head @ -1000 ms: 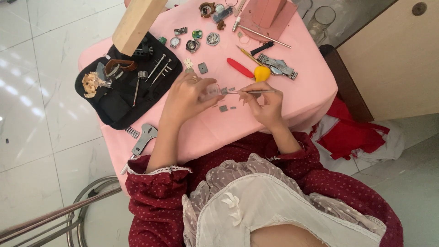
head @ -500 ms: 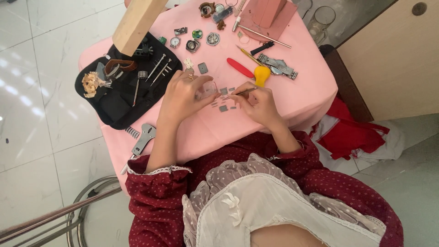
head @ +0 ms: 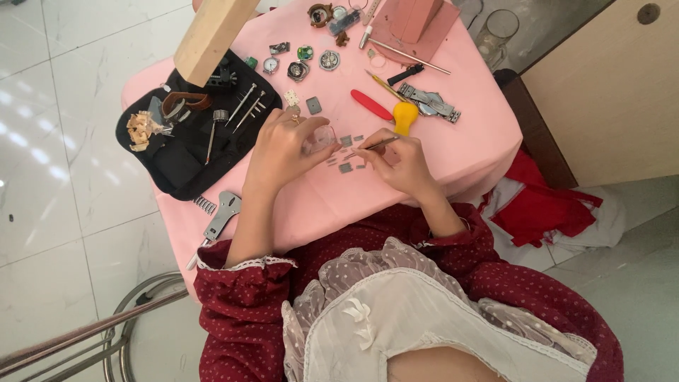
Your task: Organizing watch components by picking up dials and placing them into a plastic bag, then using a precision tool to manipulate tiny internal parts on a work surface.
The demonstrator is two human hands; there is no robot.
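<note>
My left hand (head: 286,145) pinches a small clear lid-like piece (head: 318,138) over the pink table (head: 453,152). My right hand (head: 399,161) grips thin tweezers (head: 373,146), their tip pointing left toward that clear piece. Several tiny grey square parts (head: 345,168) lie on the cloth between and just below the two hands. One more grey square (head: 314,105) sits a little farther from me, above the left hand.
A black tool mat (head: 177,159) with screwdrivers lies at left, a wooden block (head: 212,32) above it. A red and yellow tool (head: 387,111), a metal watch band (head: 428,102) and watch cases (head: 329,60) lie beyond the hands. A metal wrench (head: 221,213) sits at the near-left edge.
My right hand has drawn left and nearer the left hand, bringing the tweezers' tip close to the clear piece. The left hand has barely shifted.
</note>
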